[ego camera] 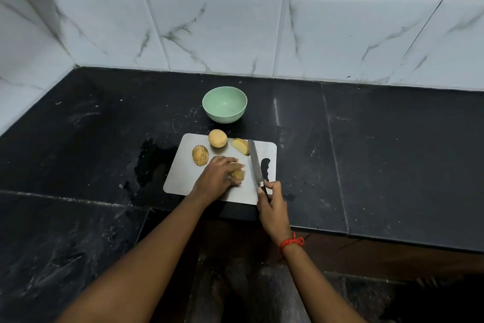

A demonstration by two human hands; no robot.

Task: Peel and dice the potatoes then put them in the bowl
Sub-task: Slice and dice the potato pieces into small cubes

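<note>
A steel cutting board (180, 178) lies on the black counter. My left hand (218, 174) grips a potato piece (238, 174) on the board, fingers curled over it. My right hand (271, 199) holds the handle of a knife (254, 160), whose blade points away from me just right of that piece. A partly peeled potato (200, 155) lies at the board's left, a round potato (217, 138) at its far edge, and a cut half potato (241, 146) beside the blade tip. The empty green bowl (224, 104) stands behind the board.
The counter (366, 152) runs to a white marble-tiled wall (262, 34) behind and on the left. A wet dark patch (152, 160) lies left of the board. The counter's front edge steps in below the board. A red thread circles my right wrist (290, 242).
</note>
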